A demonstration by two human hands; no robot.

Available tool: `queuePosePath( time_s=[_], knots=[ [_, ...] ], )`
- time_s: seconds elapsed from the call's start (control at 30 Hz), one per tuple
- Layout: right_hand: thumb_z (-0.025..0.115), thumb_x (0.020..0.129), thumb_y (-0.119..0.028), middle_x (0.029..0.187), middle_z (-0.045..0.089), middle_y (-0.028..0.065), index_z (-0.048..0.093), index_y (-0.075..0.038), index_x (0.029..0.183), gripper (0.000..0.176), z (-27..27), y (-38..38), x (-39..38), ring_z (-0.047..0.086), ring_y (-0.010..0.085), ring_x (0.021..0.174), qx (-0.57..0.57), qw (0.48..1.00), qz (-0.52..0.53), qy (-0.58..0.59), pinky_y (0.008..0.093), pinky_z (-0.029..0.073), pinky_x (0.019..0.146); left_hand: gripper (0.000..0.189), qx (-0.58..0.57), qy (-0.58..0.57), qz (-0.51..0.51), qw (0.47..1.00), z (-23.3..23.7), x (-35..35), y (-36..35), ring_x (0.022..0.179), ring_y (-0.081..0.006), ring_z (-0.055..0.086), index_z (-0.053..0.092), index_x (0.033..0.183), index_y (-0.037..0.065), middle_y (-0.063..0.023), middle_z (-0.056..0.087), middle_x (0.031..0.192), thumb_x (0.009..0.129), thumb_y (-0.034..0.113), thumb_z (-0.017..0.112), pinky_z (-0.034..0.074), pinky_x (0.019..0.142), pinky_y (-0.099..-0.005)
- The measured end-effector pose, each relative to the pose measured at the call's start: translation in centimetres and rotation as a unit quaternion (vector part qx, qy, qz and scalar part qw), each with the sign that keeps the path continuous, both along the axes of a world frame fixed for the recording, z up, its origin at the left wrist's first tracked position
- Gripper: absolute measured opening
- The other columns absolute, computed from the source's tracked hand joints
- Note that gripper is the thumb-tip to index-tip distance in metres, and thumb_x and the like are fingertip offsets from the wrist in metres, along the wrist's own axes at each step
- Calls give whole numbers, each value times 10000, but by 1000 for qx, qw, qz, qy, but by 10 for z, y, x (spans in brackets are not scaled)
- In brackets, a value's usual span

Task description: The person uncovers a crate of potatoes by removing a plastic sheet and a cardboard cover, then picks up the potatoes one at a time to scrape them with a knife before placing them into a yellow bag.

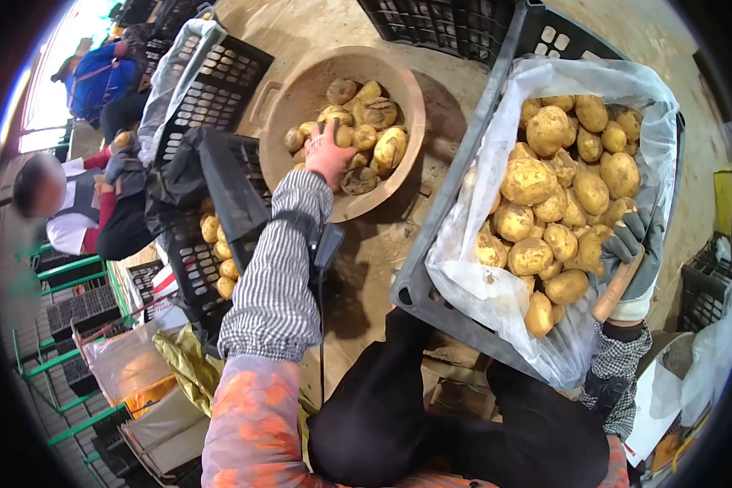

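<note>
My left hand [329, 154], bare, reaches into a brown round basin [342, 63] with its fingers apart over the potatoes. Several potatoes [391, 147] lie in there, some with dark, spoiled-looking patches. In my right hand [636, 250], which wears a grey glove, is a knife-like tool with a wooden handle [618, 286]; its thin blade points up and away. That hand rests at the right side of a black crate [464, 325] lined with white plastic [520, 305]. Many yellow potatoes [531, 180] fill the crate.
Left of the basin stands a black crate [189, 264] with potatoes and dark plastic over it. Another crate [220, 89] is behind it. A seated person [98, 195] works at the far left, near a blue bag or garment [102, 81]. Another black crate [447, 28] stands at the top.
</note>
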State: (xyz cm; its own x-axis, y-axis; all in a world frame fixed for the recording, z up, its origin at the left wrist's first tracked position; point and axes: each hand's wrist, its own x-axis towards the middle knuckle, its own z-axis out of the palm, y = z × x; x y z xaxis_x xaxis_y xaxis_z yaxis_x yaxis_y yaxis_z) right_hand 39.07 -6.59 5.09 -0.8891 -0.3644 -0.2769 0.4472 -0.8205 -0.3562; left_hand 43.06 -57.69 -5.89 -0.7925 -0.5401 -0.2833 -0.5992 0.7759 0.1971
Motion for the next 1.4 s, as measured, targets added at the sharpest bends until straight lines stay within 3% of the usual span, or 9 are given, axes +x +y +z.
queuePosePath(
  time_s=[0.2,0.33,0.53,0.83,1.0,1.1,1.2,1.3,1.4],
  knots=[
    [364,1029,-253,696,289,-28,368,-131,801,259,-2,2,-2,324,91,565,-41,999,18,12,249,324,526,674,217,199,29,955,-8,13,-29,1175,-299,521,489,1329,60,-174,514,1286,724,233,730,408,999,-351],
    [395,1006,-249,711,282,-25,348,-137,810,231,-13,9,-4,322,108,602,-155,987,34,19,263,330,562,586,31,303,-92,948,152,105,23,1183,-271,500,513,1277,14,-137,506,1264,716,14,683,393,1018,-364],
    [409,1022,-296,731,332,-14,415,-94,885,244,1,-3,2,369,95,596,-78,997,-11,10,236,370,537,529,-194,169,16,966,216,252,-26,1214,-317,476,542,1268,30,-155,485,1311,753,12,660,361,1043,-384],
    [424,1010,-288,740,356,-9,433,-89,907,224,1,-2,2,374,92,571,-78,996,-44,-15,222,367,503,635,141,141,-501,842,179,0,241,1159,-366,503,484,1264,-7,-223,520,1238,724,191,751,418,981,-425],
    [432,1005,-304,735,352,-8,428,-98,896,234,1,-2,2,361,89,562,-55,998,-36,-5,224,366,496,718,74,-37,-469,879,100,-58,273,1188,-353,469,400,1324,9,-195,519,1172,724,219,734,412,972,-420],
    [426,1008,-315,735,349,-13,424,-102,893,243,2,-3,2,356,86,554,-42,998,-34,-21,221,355,481,705,330,31,-333,883,93,-51,261,1183,-316,501,399,1328,32,-204,496,1252,737,241,721,412,997,-364],
    [495,972,-340,771,447,2,494,-99,944,242,-13,6,1,423,107,589,-47,998,-25,-24,239,398,505,757,771,54,-87,629,141,-17,242,1153,-255,531,330,1408,52,-163,498,1263,787,288,693,448,971,-351],
    [468,986,-333,752,441,-13,493,-109,941,230,-40,13,-8,397,94,566,-107,992,34,51,243,383,483,773,888,115,-7,444,172,31,209,1093,-479,548,285,1465,190,-222,477,1289,810,315,676,568,762,-505],
    [465,987,-315,757,452,-6,489,-105,944,215,-66,24,-18,395,116,561,-127,989,60,36,276,378,485,750,868,195,37,455,198,92,174,1098,-464,550,288,1463,194,-246,458,1323,840,400,651,566,762,-506]
  ],
)
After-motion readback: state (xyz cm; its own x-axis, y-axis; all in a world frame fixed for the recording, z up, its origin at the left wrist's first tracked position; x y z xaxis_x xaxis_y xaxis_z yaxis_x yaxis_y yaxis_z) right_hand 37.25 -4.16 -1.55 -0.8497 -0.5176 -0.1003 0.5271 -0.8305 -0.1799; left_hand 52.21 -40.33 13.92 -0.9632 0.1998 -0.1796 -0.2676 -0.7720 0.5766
